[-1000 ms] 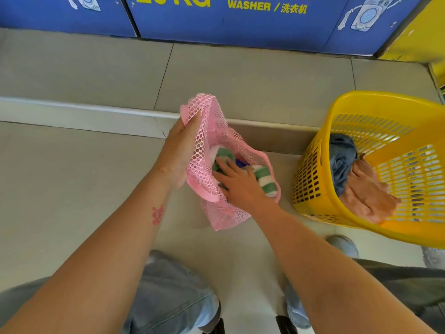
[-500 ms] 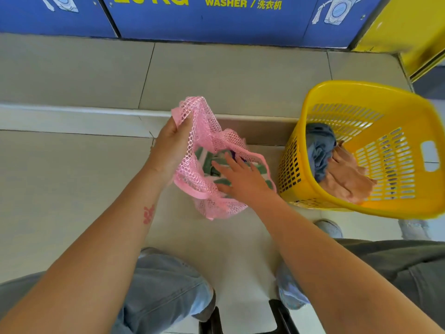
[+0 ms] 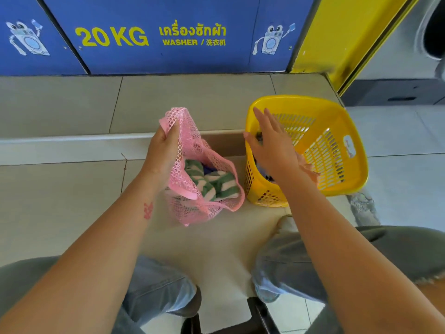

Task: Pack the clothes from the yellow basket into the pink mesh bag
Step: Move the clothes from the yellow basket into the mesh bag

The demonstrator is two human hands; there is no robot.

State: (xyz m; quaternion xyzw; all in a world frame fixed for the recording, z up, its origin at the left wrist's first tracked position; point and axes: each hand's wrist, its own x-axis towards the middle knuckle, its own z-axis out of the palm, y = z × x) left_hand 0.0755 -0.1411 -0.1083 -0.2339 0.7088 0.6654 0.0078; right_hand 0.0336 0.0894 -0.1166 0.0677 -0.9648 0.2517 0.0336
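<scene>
The pink mesh bag (image 3: pixel 212 203) stands on the floor at the centre, its mouth held up and wide. My left hand (image 3: pixel 163 150) grips the bag's upper left rim. Inside lies a green-and-white striped cloth (image 3: pixel 212 185) over something dark blue. To the right stands the yellow basket (image 3: pixel 337 131), tilted toward me. My right hand (image 3: pixel 272 145) hovers over the basket's near left side with straight fingers, holding nothing. Under that hand, a peach garment (image 3: pixel 310 171) and a dark one show partly; most of the basket's contents are hidden by the hand.
A tiled step (image 3: pixel 72 143) runs across behind the bag and basket. Blue washer panels (image 3: pixel 168 37) marked 20 KG stand at the back, with a yellow panel (image 3: pixel 349 32) at right. My knees in jeans (image 3: pixel 313 259) and a dark stool (image 3: pixel 260 317) are below.
My right hand left the striped cloth inside the bag and moved right, over the yellow basket. My left hand kept its grip on the bag's rim. The view tilted upward.
</scene>
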